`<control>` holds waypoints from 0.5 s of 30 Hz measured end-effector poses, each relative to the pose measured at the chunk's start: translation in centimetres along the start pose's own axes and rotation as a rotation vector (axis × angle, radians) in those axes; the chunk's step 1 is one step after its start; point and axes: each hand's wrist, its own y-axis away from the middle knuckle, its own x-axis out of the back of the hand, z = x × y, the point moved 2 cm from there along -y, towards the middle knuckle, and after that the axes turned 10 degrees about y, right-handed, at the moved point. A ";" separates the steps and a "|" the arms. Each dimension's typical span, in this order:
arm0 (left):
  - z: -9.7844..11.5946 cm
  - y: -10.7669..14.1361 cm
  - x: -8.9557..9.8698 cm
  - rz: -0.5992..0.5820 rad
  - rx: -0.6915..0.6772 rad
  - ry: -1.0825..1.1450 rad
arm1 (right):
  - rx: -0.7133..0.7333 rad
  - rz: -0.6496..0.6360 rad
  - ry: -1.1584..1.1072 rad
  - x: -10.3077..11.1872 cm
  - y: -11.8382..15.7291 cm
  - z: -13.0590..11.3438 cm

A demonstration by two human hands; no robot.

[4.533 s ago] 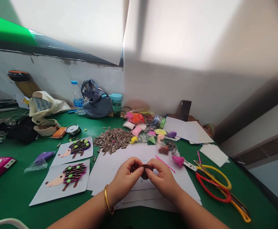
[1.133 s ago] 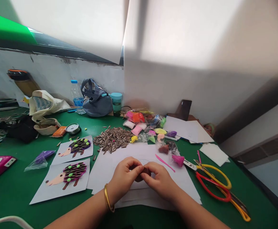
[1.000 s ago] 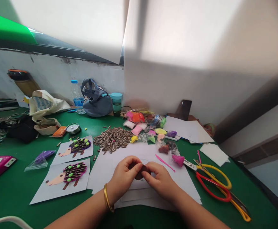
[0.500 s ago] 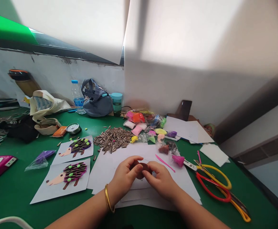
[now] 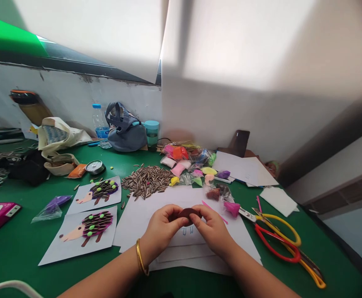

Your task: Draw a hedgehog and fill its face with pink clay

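Between both hands is a flattened, rounded piece of brown modelling clay [image 5: 188, 214]. My left hand [image 5: 165, 225] pinches its left side, and my right hand [image 5: 210, 227] pinches the right. They hold it over white paper sheets [image 5: 150, 215], where a small blue drawing [image 5: 187, 230] shows below the fingers. A thin pink clay strip [image 5: 213, 209] lies on the paper beside my right hand, partly hidden by it. Close by sit a lump of brown clay [image 5: 213, 193] and a lump of magenta clay [image 5: 231, 208].
Scissors with red and yellow handles [image 5: 280, 236] lie at the right. Sunflower seeds [image 5: 146, 181] are heaped behind the paper, beside bagged coloured clay [image 5: 181, 155]. Two hedgehog pictures [image 5: 75, 248] lie left. A blue bag [image 5: 127, 134] and a teal-lidded cup [image 5: 152, 134] stand against the wall.
My fingers have shifted around the brown clay, which now shows more plainly as a flat, rounded piece. The blue drawing below has come into sight.
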 end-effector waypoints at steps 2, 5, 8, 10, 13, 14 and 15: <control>0.1 0.0 0.0 -0.001 0.003 0.017 | -0.017 0.034 -0.011 0.0 0.0 0.2; 0.2 0.0 0.2 0.027 0.024 -0.015 | -0.005 0.070 -0.039 0.1 0.1 0.2; 0.3 0.0 0.3 0.035 0.038 -0.045 | -0.007 0.043 -0.045 0.1 0.1 0.2; 0.4 0.0 0.3 0.027 0.036 -0.052 | -0.014 0.041 -0.009 0.1 0.1 0.2; 0.5 0.0 0.3 0.001 0.023 -0.041 | -0.032 0.077 0.017 0.2 0.1 0.2; 0.5 0.0 0.2 -0.016 0.023 -0.033 | -0.041 0.063 -0.009 0.2 0.1 0.2; 0.4 0.0 0.2 -0.035 0.026 -0.023 | -0.050 0.040 -0.042 0.1 0.1 0.2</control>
